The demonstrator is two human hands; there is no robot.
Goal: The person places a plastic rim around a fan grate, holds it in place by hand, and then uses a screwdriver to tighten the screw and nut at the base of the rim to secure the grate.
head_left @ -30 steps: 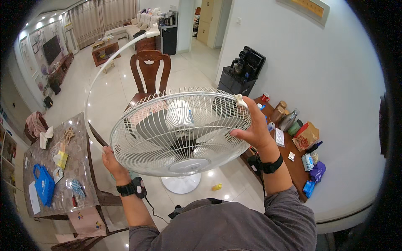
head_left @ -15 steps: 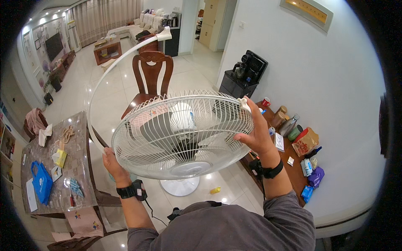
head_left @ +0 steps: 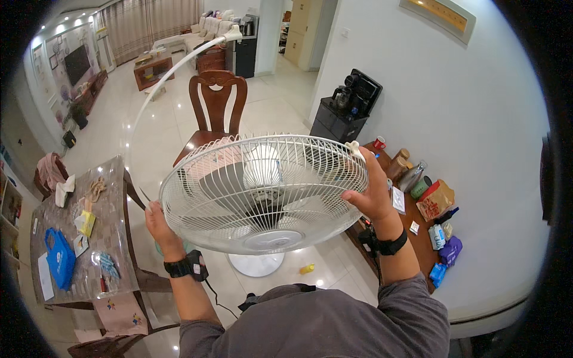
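A white pedestal fan stands before me, its wire grille (head_left: 271,221) tilted up and its grey blades showing through. My left hand (head_left: 164,232) grips the left rim of the grille; some of its fingers are hidden. My right hand (head_left: 373,194) is round the right rim, thumb over the wires, fingertips beside a small white clip (head_left: 356,149). From the left side a thin white rim band (head_left: 173,70) arcs up and away from the grille, with a white end piece (head_left: 233,33) at its top. Below the grille shows the round white base (head_left: 256,265) on the floor.
A wooden chair (head_left: 218,98) stands behind the fan. At left is a table (head_left: 119,238) with a blue bag (head_left: 58,256). Jars and packets line a wooden sideboard (head_left: 418,256) at right. A yellow bottle (head_left: 307,268) lies on the tiled floor.
The band's upper end has dropped and shifted slightly left, and its lower part shows thinner. The grille's right side and my right hand have moved a little right and down.
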